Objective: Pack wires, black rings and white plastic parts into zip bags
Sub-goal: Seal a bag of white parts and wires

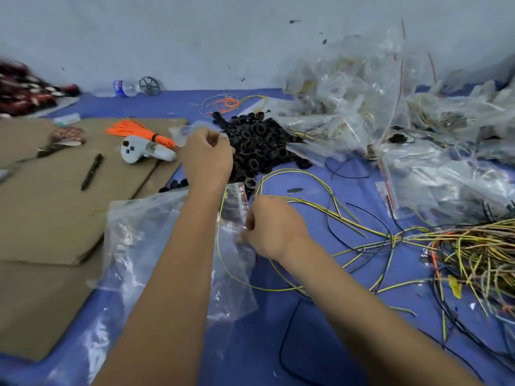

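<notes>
A heap of black rings [259,147] lies at the centre back on the blue sheet. My left hand [207,157] reaches to the heap's left edge with its fingers closed; what it grips is hidden. My right hand [274,229] pinches the top edge of a clear zip bag [231,207] with a red seal strip, along with a looped yellow-green wire [301,174]. A pile of yellow-green and black wires [471,246] spreads at the right. Empty clear zip bags [139,246] lie under my left forearm.
Filled zip bags [376,101] pile up at the back right. Brown cardboard [55,204] covers the left, carrying a bundle of orange ties [136,130], a white controller [145,153] and a black pen [92,171]. A water bottle [125,87] lies by the wall.
</notes>
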`<act>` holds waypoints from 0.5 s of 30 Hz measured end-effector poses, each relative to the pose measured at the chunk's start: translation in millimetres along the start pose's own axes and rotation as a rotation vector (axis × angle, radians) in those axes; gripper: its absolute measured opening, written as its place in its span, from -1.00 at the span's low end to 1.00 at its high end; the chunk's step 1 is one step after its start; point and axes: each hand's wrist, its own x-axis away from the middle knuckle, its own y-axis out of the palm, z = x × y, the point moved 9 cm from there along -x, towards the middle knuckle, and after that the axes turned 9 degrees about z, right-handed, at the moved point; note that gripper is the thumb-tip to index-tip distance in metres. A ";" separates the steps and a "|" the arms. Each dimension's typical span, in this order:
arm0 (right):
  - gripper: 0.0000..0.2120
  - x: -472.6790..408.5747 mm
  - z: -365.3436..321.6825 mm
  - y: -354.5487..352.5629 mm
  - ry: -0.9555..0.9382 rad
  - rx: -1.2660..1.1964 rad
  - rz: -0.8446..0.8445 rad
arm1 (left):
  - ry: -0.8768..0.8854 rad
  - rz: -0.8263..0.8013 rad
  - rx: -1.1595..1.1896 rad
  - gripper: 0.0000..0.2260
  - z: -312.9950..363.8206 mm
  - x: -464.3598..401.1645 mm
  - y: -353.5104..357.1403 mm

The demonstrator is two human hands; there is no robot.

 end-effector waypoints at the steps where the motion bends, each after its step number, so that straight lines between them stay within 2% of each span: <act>1: -0.60 -0.8 4.8 -3.3 0.013 -0.020 0.013 | 0.014 -0.010 0.019 -0.81 2.5 2.6 2.6; 4: -0.77 -5.6 30.0 -28.2 0.095 -0.133 0.104 | 0.064 -0.003 0.041 -0.85 10.1 11.0 8.1; 9: -0.94 -0.9 103.1 -102.0 0.278 -0.332 0.547 | 0.219 0.071 0.042 -0.88 29.1 47.1 19.4; 12: -0.91 12.4 143.6 -134.5 0.360 -0.251 0.742 | 0.348 -0.078 -0.097 -0.88 30.5 74.8 50.4; 15: -0.96 40.6 186.0 -168.5 0.482 -0.261 0.957 | 0.421 -0.272 -0.343 -0.80 12.5 98.2 78.1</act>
